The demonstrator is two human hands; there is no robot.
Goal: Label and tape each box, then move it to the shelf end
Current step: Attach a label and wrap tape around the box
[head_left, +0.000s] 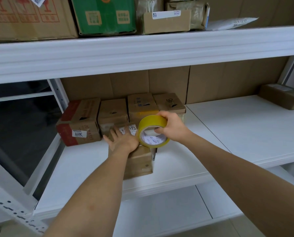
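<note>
A small brown cardboard box [139,161] stands on the white middle shelf [237,134], with a white handwritten label [128,130] on its top. My left hand [121,140] lies flat on the box top with straight fingers, partly over the label. My right hand [172,125] grips a yellow tape roll [153,132], fingers through its core, holding it just above the box's right end. A strip of tape seems to run down the box's right side.
Several brown boxes stand in a row behind it: one with red edges and a "3011" sticker [79,122], then others [142,105] to its right. Another box [283,98] lies at the far right. The upper shelf [142,52] carries a green carton [105,14].
</note>
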